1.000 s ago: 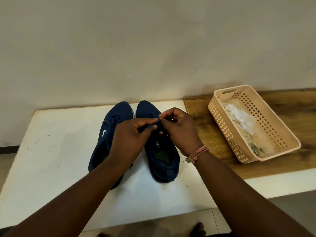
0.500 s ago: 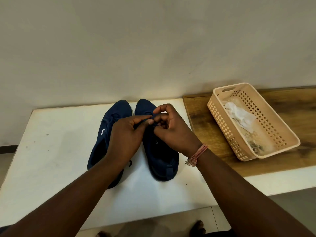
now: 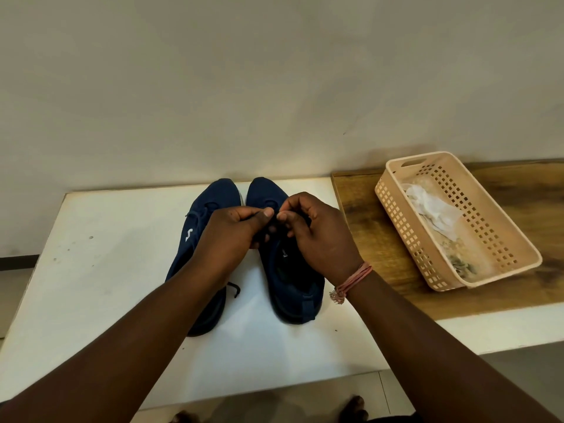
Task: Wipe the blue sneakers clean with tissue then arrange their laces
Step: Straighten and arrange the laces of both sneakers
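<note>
Two dark blue sneakers stand side by side, toes toward the wall, on a white table (image 3: 91, 270). The left sneaker (image 3: 210, 206) is partly covered by my left forearm; a dark lace end (image 3: 234, 289) trails from it onto the table. Over the tongue of the right sneaker (image 3: 293, 288), my left hand (image 3: 229, 239) and my right hand (image 3: 320, 239) meet, both pinching that shoe's dark lace (image 3: 273, 228) between thumb and fingers. Most of the lace is hidden by the fingers.
A beige perforated plastic basket (image 3: 396, 215) sits on a wooden surface (image 3: 366, 254) to the right, holding crumpled white tissue (image 3: 433, 209). A plain wall stands right behind the table. Floor tiles and toes show beyond the near edge.
Both hands stayed over the right sneaker's tongue; the fingers shifted, the right hand's curling in closer to the left thumb around the lace. Sneakers and basket have not moved.
</note>
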